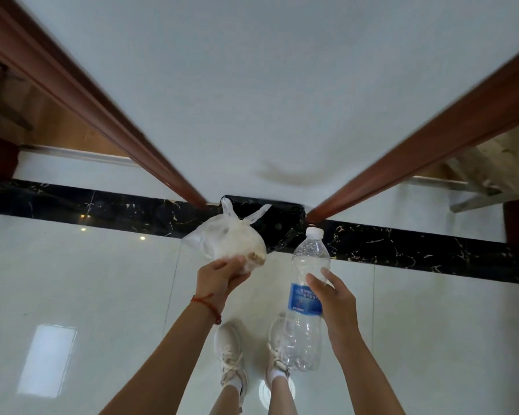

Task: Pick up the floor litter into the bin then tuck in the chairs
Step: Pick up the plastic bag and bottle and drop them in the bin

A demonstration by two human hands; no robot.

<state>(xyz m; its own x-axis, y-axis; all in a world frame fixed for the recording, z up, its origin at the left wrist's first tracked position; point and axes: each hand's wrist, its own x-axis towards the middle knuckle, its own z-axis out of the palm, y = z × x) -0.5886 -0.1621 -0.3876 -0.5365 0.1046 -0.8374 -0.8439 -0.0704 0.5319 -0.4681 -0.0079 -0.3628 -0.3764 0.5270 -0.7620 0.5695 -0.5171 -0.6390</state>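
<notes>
Left hand [222, 277]: closed on knotted plastic bag [231, 244]. Right hand [333, 298]: wrapped round empty bottle [306, 298]. Both held over black-lined bin [285, 229], apparently for dropping in.

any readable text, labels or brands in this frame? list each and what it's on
Blue label on the plastic bottle, held in the right hand: white print in several lines, too small and blurred to read; no brand can be made out.
Clear plastic bag, held in the left hand: no print visible.
Floor, black marble strip, wooden frames: no text or signs.
</notes>
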